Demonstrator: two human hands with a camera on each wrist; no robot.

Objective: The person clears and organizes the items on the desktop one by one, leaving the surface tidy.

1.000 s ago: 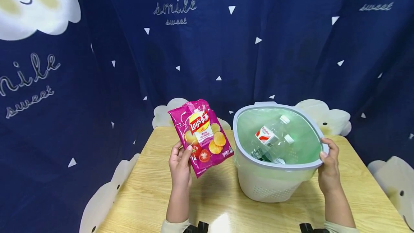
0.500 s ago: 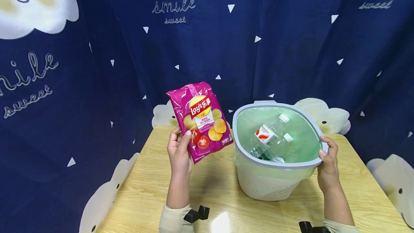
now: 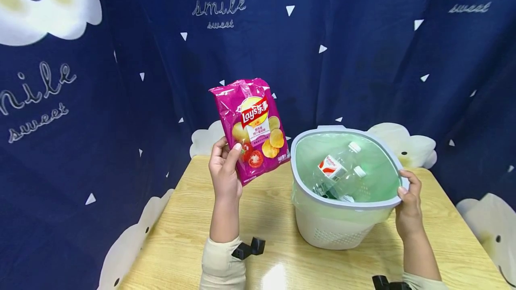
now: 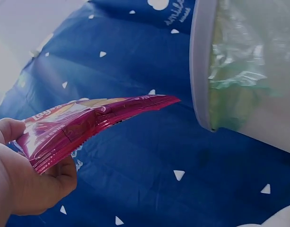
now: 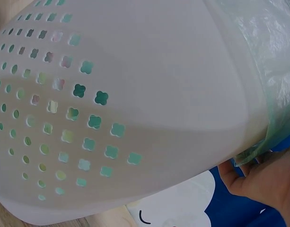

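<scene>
My left hand [image 3: 226, 171] pinches the lower left edge of a purple Lay's chip bag [image 3: 251, 131], thumb on the front and fingers behind. The bag is held up above the table, its printed front toward me, left of a trash bin [image 3: 334, 232]. In the left wrist view the chip bag [image 4: 102, 111] looks puffed and its far end points at the bin's rim [image 4: 201, 71]. My right hand [image 3: 409, 205] grips the bin's right rim, thumb on the near side. A green liner [image 3: 379, 164] covers the inside, and clear plastic bottles [image 3: 332, 169] with white caps lie in it.
The bin stands on a light wooden table [image 3: 185, 236]. Behind it hangs a dark blue curtain [image 3: 250, 57] with clouds and triangles. In the right wrist view, the bin wall [image 5: 173, 85] shows flower-shaped holes, with the liner [image 5: 277, 71] folded over the top.
My left hand has raised the chip bag higher above the table, with more of the sleeve now showing. My right hand and the bin have stayed in place.
</scene>
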